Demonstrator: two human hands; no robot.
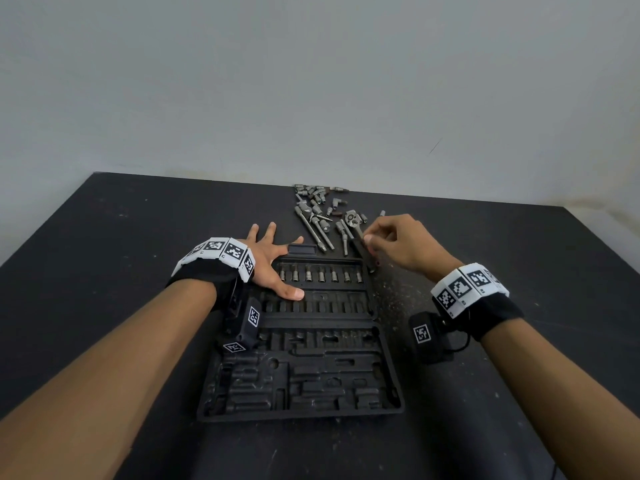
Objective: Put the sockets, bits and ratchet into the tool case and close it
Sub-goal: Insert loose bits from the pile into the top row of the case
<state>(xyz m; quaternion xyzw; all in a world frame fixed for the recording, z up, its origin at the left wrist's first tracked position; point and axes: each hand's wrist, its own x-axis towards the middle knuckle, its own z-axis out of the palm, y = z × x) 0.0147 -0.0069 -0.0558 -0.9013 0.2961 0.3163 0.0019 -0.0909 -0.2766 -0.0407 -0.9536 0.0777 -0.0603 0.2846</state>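
We're early in the job, by our read: the tool case [304, 344] lies open on the dark tabletop [104, 237], and only one row of sockets [320, 273] is seated, in the far half. The slots below that row and the whole near tray look unfilled. Our left hand [268, 261] lies flat with fingers spread on the case's far left corner, gripping nothing, likely steadying it. Our right hand [398, 242] has its grip pinched on the ratchet [360, 237], fingertips curled round the dark handle near the case's far right corner; the head points away from us. Beyond the case sits the loose pile of sockets and bits [317, 199], plus long extension bars [313, 232] just beside the ratchet. Left to do: seat the ratchet, load that pile, shut the case.
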